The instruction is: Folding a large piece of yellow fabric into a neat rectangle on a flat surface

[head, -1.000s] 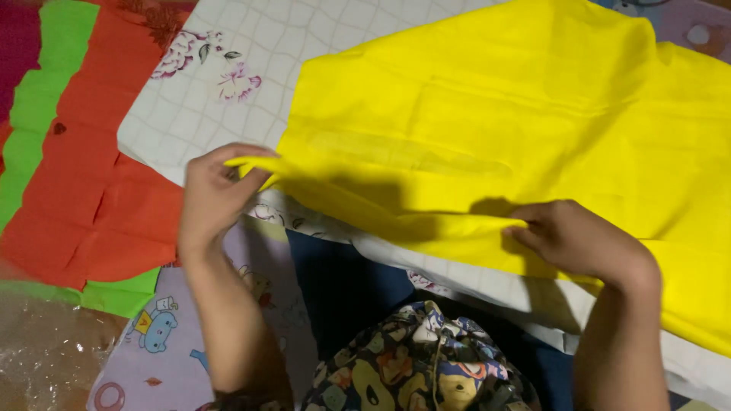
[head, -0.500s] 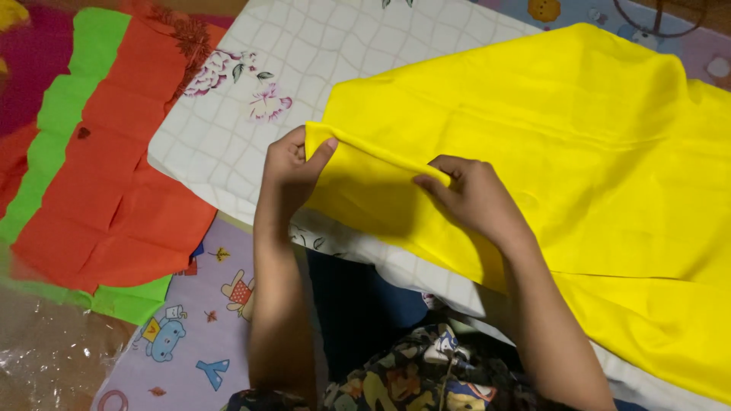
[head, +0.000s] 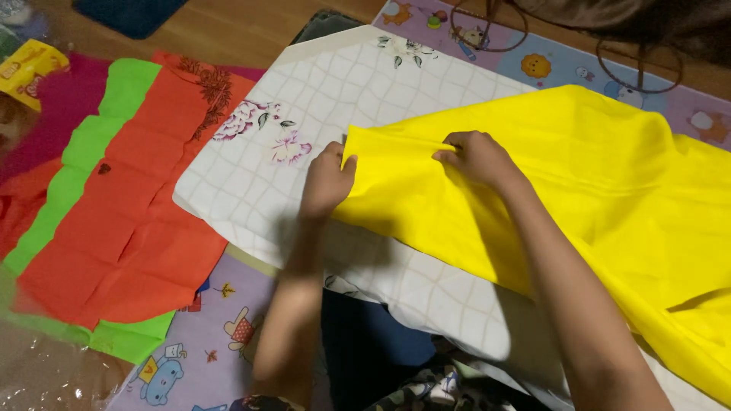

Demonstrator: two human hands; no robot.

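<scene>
The 1 head-worn camera looks steeply down and forward from close above the person's lap, so both forearms rise from the bottom edge and the fingertips point(head: 449, 144) sit mid-frame, with wooden floor point(head: 221, 27) beyond them at the top.

Warm, dim indoor light falls from above; both forearms cast soft shadows onto the white board point(head: 251, 183). Corners darken, focus slightly soft.

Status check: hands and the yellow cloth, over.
Left hand pinching yellow cloth at its corner. Right hand gripping the folded edge. Cloth lies on white checked pad. Nothing in the way.
</scene>
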